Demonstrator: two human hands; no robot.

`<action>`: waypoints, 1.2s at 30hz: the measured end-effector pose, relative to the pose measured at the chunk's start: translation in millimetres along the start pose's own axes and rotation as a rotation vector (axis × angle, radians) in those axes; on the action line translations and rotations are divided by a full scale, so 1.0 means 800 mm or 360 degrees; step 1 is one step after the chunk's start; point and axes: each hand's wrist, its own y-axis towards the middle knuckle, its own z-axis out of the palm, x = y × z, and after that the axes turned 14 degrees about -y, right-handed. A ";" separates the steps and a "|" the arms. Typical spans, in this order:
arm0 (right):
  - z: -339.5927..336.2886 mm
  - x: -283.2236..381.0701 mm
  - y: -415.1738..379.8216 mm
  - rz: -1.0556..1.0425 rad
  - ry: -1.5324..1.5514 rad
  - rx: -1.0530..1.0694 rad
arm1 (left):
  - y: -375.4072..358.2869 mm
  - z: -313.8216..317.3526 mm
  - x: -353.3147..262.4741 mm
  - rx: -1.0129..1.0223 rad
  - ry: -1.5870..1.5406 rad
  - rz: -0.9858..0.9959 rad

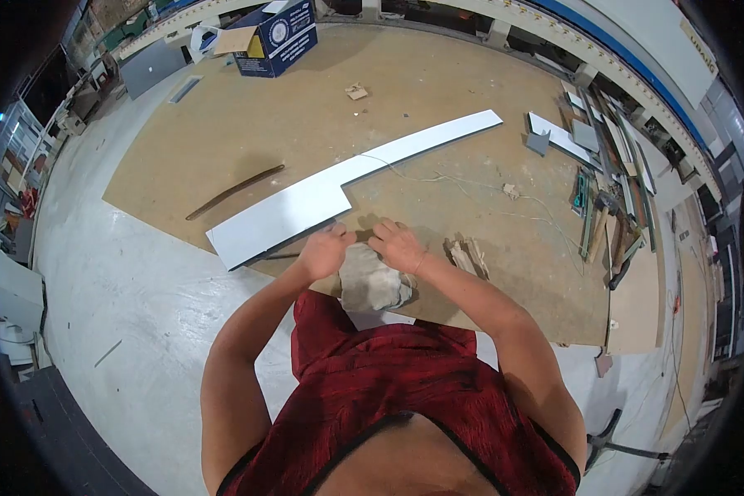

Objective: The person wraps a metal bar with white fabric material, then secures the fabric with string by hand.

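Both of my hands are at the near edge of the brown board table (471, 207). My left hand (326, 250) has its fingers curled at the left side of a pale, bundled cloth (368, 279); whether it grips anything is hidden. On the right of the cloth's top edge lies my right hand (395, 245), its fingers bent and what is under them not visible. Just beyond my hands is a long white L-shaped panel (289, 213) with a dark edge, lying flat and slanting up to the right. Pale broken strips (468, 258) lie right of my right hand.
A blue box (277, 40) stands at the far left. A thin brown strip (234, 192) lies behind the white panel. At the right are a hammer (601, 223), green-handled tools (581, 192), a white offcut (562, 139) and piled strips. A thin string (471, 183) crosses the board.
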 end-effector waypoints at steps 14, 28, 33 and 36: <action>-0.003 0.011 0.009 0.0544 0.0129 0.0341 | -0.009 0.016 0.024 -0.0083 -0.0465 -0.0401; 0.004 0.000 0.031 0.0748 0.0406 0.0681 | 0.001 0.011 0.020 -0.0003 -0.0370 -0.0354; -0.005 0.009 0.015 0.0457 0.0364 0.0449 | 0.001 0.007 0.019 0.0138 -0.0239 -0.0070; 0.001 0.005 0.002 0.0351 0.0510 0.0314 | -0.001 0.001 0.004 0.0091 -0.0315 -0.0026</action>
